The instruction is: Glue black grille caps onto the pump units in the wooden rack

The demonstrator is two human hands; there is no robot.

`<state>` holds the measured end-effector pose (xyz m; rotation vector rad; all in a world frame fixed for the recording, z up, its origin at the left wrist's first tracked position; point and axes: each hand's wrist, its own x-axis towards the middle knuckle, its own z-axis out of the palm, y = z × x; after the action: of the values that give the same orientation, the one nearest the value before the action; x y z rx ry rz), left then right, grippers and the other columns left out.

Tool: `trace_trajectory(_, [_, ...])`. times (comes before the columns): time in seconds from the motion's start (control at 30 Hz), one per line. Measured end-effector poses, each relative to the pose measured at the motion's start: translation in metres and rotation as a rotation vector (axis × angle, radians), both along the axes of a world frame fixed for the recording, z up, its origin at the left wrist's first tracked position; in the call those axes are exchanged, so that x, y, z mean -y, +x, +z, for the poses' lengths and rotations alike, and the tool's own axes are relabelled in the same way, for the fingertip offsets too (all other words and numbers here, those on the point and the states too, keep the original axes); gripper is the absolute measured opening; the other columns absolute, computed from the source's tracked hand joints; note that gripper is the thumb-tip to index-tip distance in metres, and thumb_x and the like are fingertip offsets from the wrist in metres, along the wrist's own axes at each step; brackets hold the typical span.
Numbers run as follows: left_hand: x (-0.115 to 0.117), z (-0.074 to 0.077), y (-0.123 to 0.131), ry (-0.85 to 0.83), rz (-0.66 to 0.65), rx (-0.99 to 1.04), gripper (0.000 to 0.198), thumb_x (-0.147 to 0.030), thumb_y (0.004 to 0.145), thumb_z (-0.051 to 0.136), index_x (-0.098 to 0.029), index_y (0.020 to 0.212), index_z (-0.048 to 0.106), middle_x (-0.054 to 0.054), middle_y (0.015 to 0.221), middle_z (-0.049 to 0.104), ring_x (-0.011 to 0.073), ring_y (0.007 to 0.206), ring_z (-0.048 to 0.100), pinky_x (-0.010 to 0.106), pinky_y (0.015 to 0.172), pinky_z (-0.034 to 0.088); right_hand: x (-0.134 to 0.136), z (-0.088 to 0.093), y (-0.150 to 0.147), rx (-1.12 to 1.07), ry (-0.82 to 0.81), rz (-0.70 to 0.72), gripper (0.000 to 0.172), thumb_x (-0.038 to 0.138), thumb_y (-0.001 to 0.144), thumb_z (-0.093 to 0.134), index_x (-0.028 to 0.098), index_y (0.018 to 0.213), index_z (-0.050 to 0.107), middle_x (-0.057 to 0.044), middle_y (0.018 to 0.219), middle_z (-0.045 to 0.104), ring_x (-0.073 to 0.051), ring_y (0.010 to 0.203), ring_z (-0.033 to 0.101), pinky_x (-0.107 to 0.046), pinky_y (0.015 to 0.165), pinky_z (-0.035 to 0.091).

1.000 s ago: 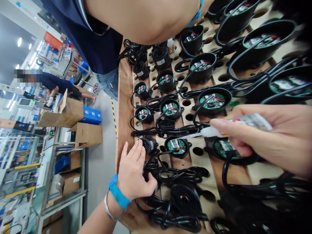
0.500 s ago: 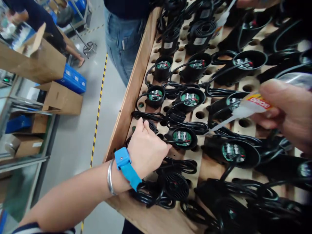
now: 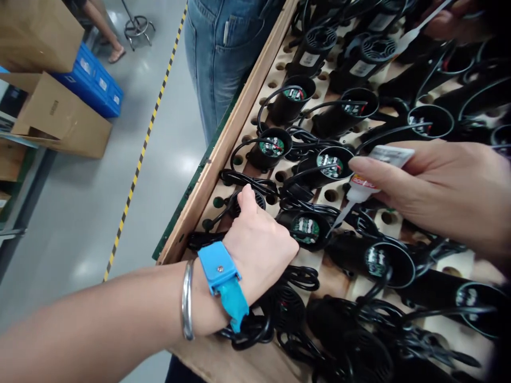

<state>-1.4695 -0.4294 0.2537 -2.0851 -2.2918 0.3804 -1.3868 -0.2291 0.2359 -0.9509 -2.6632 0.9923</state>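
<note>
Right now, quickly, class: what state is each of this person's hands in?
Left hand: over a round black slotted cap; its grip is hidden, so cannot be told.
Right hand: closed, holding a thin-nozzled white plastic bottle.

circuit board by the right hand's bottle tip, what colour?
Green circuit board with whitish patches; best in the head view.

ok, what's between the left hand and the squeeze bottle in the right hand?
Head view: an open black housing with a green circuit board inside lies between the left hand and the nozzle of the squeeze bottle.
</note>
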Motion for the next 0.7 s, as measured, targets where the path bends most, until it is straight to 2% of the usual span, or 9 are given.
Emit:
trace_trajectory(0.17, [-0.0009,0.0032,0.0013,-0.046,0.018,0.055,0.02,-0.01,0.078,0.056,-0.008,0.077,0.076,0.015,0.075,0.074,0.0365,0.087,0.071,0.065,0.1,0.039,0.011,0.0109,-0.0094,-0.016,-0.08,0.085,0.074,0.093,0.063,0.042,0.023,0.049,0.059,0.0,0.038,0.046,-0.01,0.037,0.044,-0.026,0.036,0.034])
trace_trajectory(0.27, [-0.0005,0.0025,0.0016,-0.06,0.026,0.098,0.021,-0.01,0.077,0.056,-0.01,0.078,0.077,0.014,0.077,0.074,0.0396,0.093,0.069,0.067,0.103,0.034,0.0113,0.0124,-0.0096,-0.061,-0.095,0.116,0.07,0.089,0.068,0.045,0.023,0.051,0.06,-0.001,0.041,0.049,-0.012,0.042,0.049,-0.026,0.039,0.037])
trace_trajectory(0.43, [0.0005,0.0008,0.002,-0.072,0.029,0.134,0.025,-0.01,0.078,0.052,-0.013,0.078,0.077,0.015,0.087,0.075,0.039,0.098,0.067,0.068,0.106,0.029,0.0112,0.0123,-0.0099,-0.061,-0.095,0.132,0.065,0.084,0.071,0.048,0.023,0.051,0.059,-0.001,0.043,0.051,-0.012,0.041,0.046,-0.026,0.037,0.035])
trace_trajectory(0.57, [0.0016,0.0007,0.0021,-0.07,0.029,0.126,0.023,-0.01,0.077,0.053,-0.012,0.075,0.076,0.015,0.082,0.075,0.0387,0.095,0.068,0.067,0.106,0.028,0.0129,0.0129,-0.0093,-0.084,-0.077,0.143,0.064,0.082,0.074,0.048,0.022,0.051,0.058,-0.001,0.043,0.051,-0.01,0.041,0.046,-0.025,0.038,0.034])
trace_trajectory(0.7, [0.0032,-0.0001,0.001,-0.036,0.026,0.134,0.021,-0.011,0.077,0.055,-0.012,0.072,0.075,0.014,0.079,0.074,0.0372,0.09,0.068,0.066,0.105,0.029,0.0089,0.0115,-0.0048,-0.079,-0.082,0.062,0.067,0.084,0.071,0.049,0.021,0.049,0.056,0.001,0.036,0.042,-0.007,0.034,0.036,-0.022,0.032,0.026])
